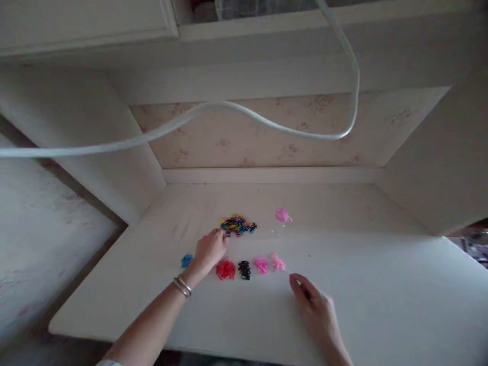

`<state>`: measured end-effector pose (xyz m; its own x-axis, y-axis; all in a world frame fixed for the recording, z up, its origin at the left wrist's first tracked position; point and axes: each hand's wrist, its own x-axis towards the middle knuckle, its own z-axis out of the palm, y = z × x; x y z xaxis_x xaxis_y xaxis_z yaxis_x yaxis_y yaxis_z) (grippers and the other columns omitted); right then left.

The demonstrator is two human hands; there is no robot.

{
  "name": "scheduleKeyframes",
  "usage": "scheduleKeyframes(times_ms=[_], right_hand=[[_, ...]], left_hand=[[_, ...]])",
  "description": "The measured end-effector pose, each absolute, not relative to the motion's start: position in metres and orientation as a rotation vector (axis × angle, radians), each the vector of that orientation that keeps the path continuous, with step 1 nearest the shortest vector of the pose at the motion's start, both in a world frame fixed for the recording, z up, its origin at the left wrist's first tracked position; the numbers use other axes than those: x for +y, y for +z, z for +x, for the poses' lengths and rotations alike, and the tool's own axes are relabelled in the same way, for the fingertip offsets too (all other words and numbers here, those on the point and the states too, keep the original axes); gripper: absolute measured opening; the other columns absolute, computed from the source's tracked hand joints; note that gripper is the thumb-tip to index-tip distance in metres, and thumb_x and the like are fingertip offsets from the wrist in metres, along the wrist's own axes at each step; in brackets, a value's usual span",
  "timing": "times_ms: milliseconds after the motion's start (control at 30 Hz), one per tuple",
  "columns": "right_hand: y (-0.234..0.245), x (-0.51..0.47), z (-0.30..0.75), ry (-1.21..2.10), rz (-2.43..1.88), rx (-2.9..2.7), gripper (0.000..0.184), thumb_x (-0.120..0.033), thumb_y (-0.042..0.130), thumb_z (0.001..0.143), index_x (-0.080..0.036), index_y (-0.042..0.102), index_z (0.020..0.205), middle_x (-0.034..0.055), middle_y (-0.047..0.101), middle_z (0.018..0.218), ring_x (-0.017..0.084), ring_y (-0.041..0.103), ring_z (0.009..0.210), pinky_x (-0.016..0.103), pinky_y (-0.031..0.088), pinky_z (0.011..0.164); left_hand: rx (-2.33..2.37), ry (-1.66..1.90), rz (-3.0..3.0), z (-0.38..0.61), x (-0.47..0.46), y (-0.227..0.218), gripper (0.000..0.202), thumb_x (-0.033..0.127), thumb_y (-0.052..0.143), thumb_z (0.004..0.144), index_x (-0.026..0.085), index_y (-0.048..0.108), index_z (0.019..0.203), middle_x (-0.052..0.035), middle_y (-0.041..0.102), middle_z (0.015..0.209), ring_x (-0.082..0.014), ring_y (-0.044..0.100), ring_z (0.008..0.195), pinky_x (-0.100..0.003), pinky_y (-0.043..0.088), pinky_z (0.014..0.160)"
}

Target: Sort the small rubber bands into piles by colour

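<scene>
Table (pixel 381 305): white, between side panels (pixel 430 168), flowered wall (pixel 229 147) behind
Front edge (pixel 84 336): near side; table continues rightward past right hand (pixel 312 302)
Shelf (pixel 259 31): overhead, contents (pixel 267 7) blurred, cord (pixel 282 130) before it
Left hand (pixel 212 248): fingertips together at mixed pile (pixel 238 224), grip unclear
Right hand: fingers pinched by pale pink pile (pixel 277 262), hold unclear
Row: blue pile (pixel 186 261), red pile (pixel 225 269), black pile (pixel 244 270), magenta pile (pixel 261 265), pale pink pile

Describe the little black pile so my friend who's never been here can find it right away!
On the white table, spot the many-coloured heap. Lower in the picture, the black pile lies between the red pile and the bright pink pile. It's the only pile that's black all over; both neighbours are brightly coloured.
</scene>
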<state>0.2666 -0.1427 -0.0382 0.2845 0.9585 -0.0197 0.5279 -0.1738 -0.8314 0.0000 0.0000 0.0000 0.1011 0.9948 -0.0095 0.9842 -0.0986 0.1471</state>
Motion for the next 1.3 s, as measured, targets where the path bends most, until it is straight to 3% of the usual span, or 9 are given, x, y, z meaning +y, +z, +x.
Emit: scheduleKeyframes(times_ms=[467, 633, 767, 933, 1133, 1300], right_hand=[[-0.034, -0.142, 0.267, 0.734, -1.812, -1.351, 0.045, -0.056, 0.046, 0.084, -0.018, 0.069, 0.091, -0.0030, 0.050, 0.054, 0.009, 0.043, 0.048, 0.017, 0.034, 0.047], [-0.037, -0.141, 0.267, 0.742, -1.838, -1.355, 0.044, -0.056, 0.046, 0.084, -0.019, 0.069, 0.092, -0.0028, 0.052, 0.055, 0.009, 0.045, 0.048, 0.017, 0.035, 0.048], [-0.035, -0.141, 0.266, 0.717, -1.845, -1.379, 0.045, -0.055, 0.044, 0.084, -0.019, 0.069, 0.092, -0.0022, 0.054, 0.056, 0.010, 0.048, 0.050, 0.017, 0.037, 0.049], [-0.033, -0.141, 0.265, 0.695, -1.843, -1.400, 0.047, -0.056, 0.042, 0.085, -0.018, 0.069, 0.093, -0.0011, 0.057, 0.057, 0.011, 0.050, 0.050, 0.018, 0.038, 0.051], [-0.034, -0.141, 0.265, 0.708, -1.842, -1.384, 0.048, -0.057, 0.043, 0.084, -0.018, 0.069, 0.092, -0.0010, 0.057, 0.057, 0.010, 0.049, 0.049, 0.018, 0.037, 0.049], [-0.035, -0.143, 0.266, 0.723, -1.844, -1.382, 0.047, -0.057, 0.044, 0.083, -0.018, 0.069, 0.092, -0.0014, 0.056, 0.057, 0.010, 0.048, 0.048, 0.018, 0.037, 0.048]], left_hand=[[1.742, 0.205, 2.335, 0.009, -0.038, 0.036, 0.023, 0.031, 0.041, 0.092, 0.024, 0.062, 0.094, -0.0011, 0.065, 0.100, -0.0132, 0.062, 0.088, -0.023, 0.043, 0.077], [1.534, 0.173, 2.478, 0.026, -0.079, 0.042, 0.027, 0.029, 0.038, 0.093, 0.024, 0.063, 0.086, -0.0011, 0.064, 0.089, -0.0127, 0.062, 0.076, -0.023, 0.043, 0.066], [1.577, 0.165, 2.537, 0.037, -0.094, 0.032, 0.025, 0.026, 0.039, 0.092, 0.022, 0.061, 0.081, -0.0017, 0.063, 0.083, -0.0161, 0.061, 0.081, -0.025, 0.043, 0.066], [1.623, 0.157, 2.529, 0.041, -0.095, 0.022, 0.022, 0.026, 0.041, 0.091, 0.022, 0.060, 0.081, -0.0016, 0.063, 0.084, -0.0160, 0.061, 0.075, -0.026, 0.043, 0.061], [1.610, 0.325, 2.490, 0.034, -0.098, 0.031, 0.018, 0.026, 0.046, 0.088, 0.023, 0.061, 0.079, -0.0011, 0.064, 0.082, -0.0168, 0.062, 0.086, -0.025, 0.045, 0.069], [1.673, 0.639, 2.283, -0.002, -0.101, 0.035, 0.023, 0.032, 0.041, 0.091, 0.023, 0.062, 0.088, -0.0024, 0.066, 0.089, -0.0141, 0.063, 0.080, -0.024, 0.046, 0.071]])
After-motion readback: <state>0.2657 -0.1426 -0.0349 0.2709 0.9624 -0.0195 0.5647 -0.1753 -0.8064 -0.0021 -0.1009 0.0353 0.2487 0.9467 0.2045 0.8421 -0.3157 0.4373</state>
